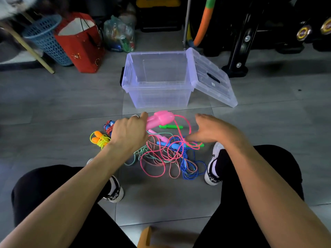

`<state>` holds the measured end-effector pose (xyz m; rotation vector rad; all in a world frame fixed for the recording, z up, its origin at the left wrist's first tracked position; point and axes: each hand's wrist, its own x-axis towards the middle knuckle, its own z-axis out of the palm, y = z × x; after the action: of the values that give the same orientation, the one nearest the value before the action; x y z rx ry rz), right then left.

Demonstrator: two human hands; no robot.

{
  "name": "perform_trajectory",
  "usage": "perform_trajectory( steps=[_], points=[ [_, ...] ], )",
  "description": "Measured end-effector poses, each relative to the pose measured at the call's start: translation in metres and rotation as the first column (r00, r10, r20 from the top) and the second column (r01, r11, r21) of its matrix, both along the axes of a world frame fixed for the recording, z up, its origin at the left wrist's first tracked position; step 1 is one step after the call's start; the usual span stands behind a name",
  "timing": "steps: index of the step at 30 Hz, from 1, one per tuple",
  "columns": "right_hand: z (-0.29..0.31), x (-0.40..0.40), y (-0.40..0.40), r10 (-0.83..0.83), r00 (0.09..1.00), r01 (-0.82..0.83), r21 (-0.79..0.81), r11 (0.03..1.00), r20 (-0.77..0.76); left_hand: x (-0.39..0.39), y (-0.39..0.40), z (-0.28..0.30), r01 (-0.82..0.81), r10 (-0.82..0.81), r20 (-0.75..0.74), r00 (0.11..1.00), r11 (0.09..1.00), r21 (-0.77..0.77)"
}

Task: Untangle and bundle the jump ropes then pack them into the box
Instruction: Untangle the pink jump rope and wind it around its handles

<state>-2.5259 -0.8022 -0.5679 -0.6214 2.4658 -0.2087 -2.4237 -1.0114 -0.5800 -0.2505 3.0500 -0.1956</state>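
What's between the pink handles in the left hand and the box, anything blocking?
Nothing visible. The left hand grips the pink handles just short of the clear box, which stands open and looks empty, its lid leaning off the right side. The pink cord still trails into the tangle.

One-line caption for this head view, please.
Left hand grips pink handles, right hand open over tangled ropes; clear box stands empty.
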Motion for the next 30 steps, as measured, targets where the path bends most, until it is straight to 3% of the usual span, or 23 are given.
perform_trajectory(
  steps=[3, 7, 10, 12, 14, 15, 17, 20, 22, 24, 26, 30],
  points=[
    [-0.001, -0.002, -0.006, -0.083, 0.996, 0.094, -0.357, 0.93, 0.046, 0.005, 0.001, 0.003, 0.024, -0.024, -0.008, 1.0, 1.0, 0.02],
    [-0.022, 0.007, -0.031, 0.003, 0.983, 0.102, -0.558, 0.824, 0.183, 0.007, -0.004, 0.005, 0.046, -0.022, -0.127, 0.992, 0.981, 0.186],
    [-0.023, 0.013, -0.043, -0.068, 0.885, 0.409, -0.7, 0.586, 0.46, 0.01, -0.011, 0.005, 0.018, 0.054, -0.163, 0.985, 0.91, 0.413],
    [-0.018, 0.014, -0.046, -0.052, 0.823, 0.519, -0.712, 0.474, 0.565, 0.008, -0.015, 0.004, -0.071, 0.172, -0.091, 0.981, 0.752, 0.656],
    [-0.014, 0.018, -0.049, 0.008, 0.746, 0.611, -0.69, 0.388, 0.666, 0.005, -0.018, 0.002, -0.142, 0.266, 0.008, 0.964, 0.486, 0.862],
    [-0.013, 0.018, -0.05, 0.01, 0.709, 0.658, -0.667, 0.351, 0.705, 0.004, -0.018, 0.002, -0.17, 0.285, 0.059, 0.957, 0.383, 0.908],
    [-0.011, 0.018, -0.052, -0.079, 0.691, 0.704, -0.644, 0.299, 0.718, 0.004, -0.017, 0.005, -0.206, 0.254, 0.136, 0.958, 0.274, 0.94],
    [-0.011, 0.013, -0.051, -0.267, 0.716, 0.697, -0.676, 0.24, 0.645, 0.008, -0.015, 0.015, -0.251, 0.039, 0.249, 0.968, 0.115, 0.961],
    [-0.014, 0.011, -0.05, -0.387, 0.759, 0.639, -0.715, 0.285, 0.524, 0.01, -0.015, 0.019, -0.292, -0.176, 0.284, 0.943, -0.024, 0.956],
    [-0.017, 0.014, -0.051, -0.437, 0.85, 0.479, -0.775, 0.412, 0.293, 0.012, -0.012, 0.02, -0.321, -0.232, 0.283, 0.931, -0.147, 0.936],
    [-0.023, 0.021, -0.057, -0.431, 0.9, 0.314, -0.785, 0.533, 0.068, 0.01, -0.007, 0.02, -0.307, -0.136, 0.282, 0.95, -0.226, 0.924],
    [-0.031, 0.027, -0.061, -0.332, 0.925, 0.141, -0.643, 0.753, -0.186, 0.003, -0.004, 0.016, -0.266, 0.103, 0.318, 0.942, -0.343, 0.901]
  ],
)
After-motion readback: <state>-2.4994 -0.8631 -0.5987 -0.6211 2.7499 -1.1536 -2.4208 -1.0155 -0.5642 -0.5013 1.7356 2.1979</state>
